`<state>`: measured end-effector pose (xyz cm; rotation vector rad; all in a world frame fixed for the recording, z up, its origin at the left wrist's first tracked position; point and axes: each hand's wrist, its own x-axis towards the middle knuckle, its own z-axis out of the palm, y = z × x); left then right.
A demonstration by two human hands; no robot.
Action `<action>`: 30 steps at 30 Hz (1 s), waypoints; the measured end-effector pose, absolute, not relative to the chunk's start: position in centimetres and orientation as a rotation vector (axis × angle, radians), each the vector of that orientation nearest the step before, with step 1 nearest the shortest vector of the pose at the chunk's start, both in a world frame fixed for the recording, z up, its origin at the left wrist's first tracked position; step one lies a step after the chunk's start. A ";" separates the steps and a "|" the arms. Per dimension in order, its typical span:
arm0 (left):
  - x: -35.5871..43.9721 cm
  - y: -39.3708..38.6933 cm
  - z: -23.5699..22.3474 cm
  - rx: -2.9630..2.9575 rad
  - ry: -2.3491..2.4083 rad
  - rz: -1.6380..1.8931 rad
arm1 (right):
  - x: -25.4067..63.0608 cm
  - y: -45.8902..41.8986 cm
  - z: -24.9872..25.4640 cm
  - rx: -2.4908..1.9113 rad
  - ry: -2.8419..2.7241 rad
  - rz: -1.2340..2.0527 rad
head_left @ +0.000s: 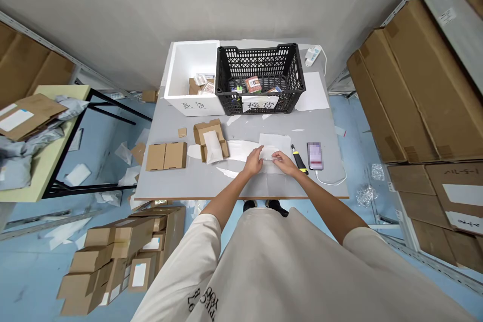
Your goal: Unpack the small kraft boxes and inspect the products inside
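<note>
Both my hands rest on a white sheet of packing paper (274,144) lying flat on the grey table (188,181). My left hand (254,160) presses its left part, fingers curled on the sheet. My right hand (283,161) pinches its lower right edge. To the left, an open small cardboard box (210,142) holds a white pouch. A yellow-and-black utility knife (299,159) lies just right of my right hand.
A phone (315,155) with a white cable lies right of the knife. Two flat brown cartons (166,155) sit at table left. A black crate (260,78) and a white foam box (190,75) stand at the back. Cardboard boxes (113,256) are piled on the floor, shelves with cartons (415,85) at right.
</note>
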<state>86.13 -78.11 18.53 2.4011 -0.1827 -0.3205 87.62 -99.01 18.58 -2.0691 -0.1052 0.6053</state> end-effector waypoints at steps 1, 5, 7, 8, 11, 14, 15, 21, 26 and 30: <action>86.4 -78.1 18.5 2.354 -0.175 -0.304 | 87.8 -99.0 18.6 -2.018 -0.059 0.631; 87.0 -78.2 18.4 2.154 -0.089 -0.343 | 88.7 -99.1 18.8 -1.845 0.088 0.672; 87.0 -78.4 18.3 2.063 -0.023 -0.325 | 88.8 -99.0 19.1 -1.807 0.103 0.668; 86.9 -78.5 18.2 2.026 0.013 -0.311 | 88.8 -98.9 19.3 -1.797 0.102 0.656; 86.6 -78.8 17.8 1.902 0.133 -0.297 | 88.6 -98.5 20.1 -1.745 0.099 0.587; 86.3 -78.8 17.7 1.794 0.189 -0.283 | 88.3 -97.9 21.0 -1.682 0.116 0.540; 86.2 -78.7 17.8 1.782 0.191 -0.274 | 88.3 -97.7 21.2 -1.673 0.121 0.530; 85.9 -78.8 19.6 1.902 0.311 -0.091 | 88.5 -96.6 21.9 -1.785 0.094 0.418; 85.9 -79.8 20.8 1.833 0.316 -0.213 | 87.9 -95.9 22.9 -2.002 -0.071 0.300; 86.1 -80.0 21.4 1.658 0.372 -0.186 | 87.4 -96.2 23.5 -2.021 -0.227 0.280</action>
